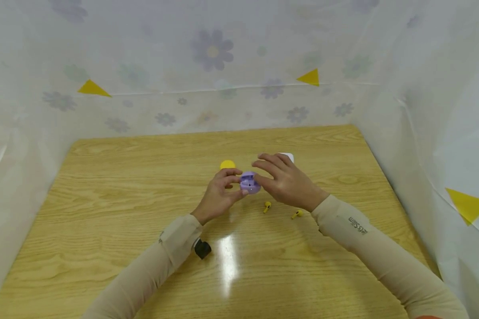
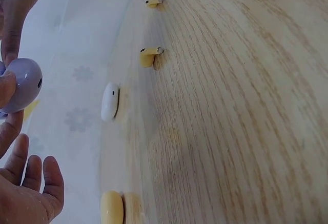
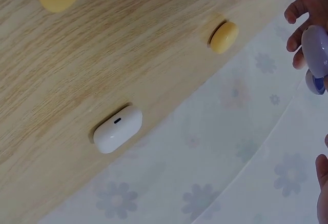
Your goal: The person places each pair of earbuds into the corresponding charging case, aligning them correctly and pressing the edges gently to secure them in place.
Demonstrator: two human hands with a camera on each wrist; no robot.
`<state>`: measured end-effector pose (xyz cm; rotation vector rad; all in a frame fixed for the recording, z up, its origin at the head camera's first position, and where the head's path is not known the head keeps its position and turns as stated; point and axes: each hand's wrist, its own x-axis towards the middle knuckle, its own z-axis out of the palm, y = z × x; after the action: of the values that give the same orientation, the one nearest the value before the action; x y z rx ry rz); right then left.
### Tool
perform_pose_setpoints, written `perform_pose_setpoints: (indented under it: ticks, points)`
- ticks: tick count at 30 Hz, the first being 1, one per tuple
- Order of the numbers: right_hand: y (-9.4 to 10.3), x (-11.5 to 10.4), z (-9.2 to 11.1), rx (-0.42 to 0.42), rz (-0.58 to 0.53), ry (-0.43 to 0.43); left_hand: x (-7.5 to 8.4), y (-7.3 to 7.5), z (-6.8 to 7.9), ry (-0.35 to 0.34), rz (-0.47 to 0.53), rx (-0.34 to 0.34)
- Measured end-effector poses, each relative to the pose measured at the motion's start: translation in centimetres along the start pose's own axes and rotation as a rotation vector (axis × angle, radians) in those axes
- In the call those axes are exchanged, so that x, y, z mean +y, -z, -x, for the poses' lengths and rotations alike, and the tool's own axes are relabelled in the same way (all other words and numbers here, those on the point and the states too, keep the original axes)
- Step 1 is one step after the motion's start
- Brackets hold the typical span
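- Purple case (image 1: 250, 188), lid (image 1: 248, 174) raised, held above the worktop (image 1: 283, 274); left hand (image 1: 217, 197) grips it from the left, thumb and fingers.
- Right hand (image 1: 289, 182) touches its right end, fingers spread (whether it pinches anything is hidden).
- Two yellow earbuds (image 1: 268, 205) lie nearer the person, by the right hand.
- Case smooth, glossy, rounded; long axis roughly hand-to-hand; worktop wood-grained.
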<state>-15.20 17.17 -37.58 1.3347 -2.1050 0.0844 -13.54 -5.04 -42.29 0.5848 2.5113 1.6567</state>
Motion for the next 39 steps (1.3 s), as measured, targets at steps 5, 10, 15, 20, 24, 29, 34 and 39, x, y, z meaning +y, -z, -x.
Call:
perform_pose_setpoints:
  ticks: [5,10,15,20,24,29,34,39]
  points:
    - [0.12,-0.03,0.02,-0.015,-0.005,0.004,0.07,0.02,0.07,0.003,0.003,-0.004]
    - [0.24,-0.01,0.15,-0.057,-0.016,-0.012,0.06,0.08,0.11,-0.001,0.002,-0.003]
    - [0.30,0.01,0.35,-0.086,-0.034,-0.034,0.06,0.12,0.12,-0.014,0.022,-0.003]
    - [0.27,0.03,0.57,-0.078,-0.088,-0.059,-0.02,0.12,0.12,-0.020,0.021,-0.006]
    - [0.18,0.06,0.77,-0.065,-0.157,-0.089,-0.08,0.07,0.07,-0.021,0.012,-0.010]
    - [0.22,0.01,0.77,-0.042,-0.215,-0.112,-0.02,0.00,0.07,-0.013,0.009,-0.006]
    - [0.31,-0.24,0.65,-0.039,-0.226,-0.103,0.03,-0.05,0.15,0.004,0.018,-0.008]
    - [0.35,-0.42,0.56,-0.046,-0.232,-0.106,-0.02,-0.12,0.16,0.003,0.033,-0.007]
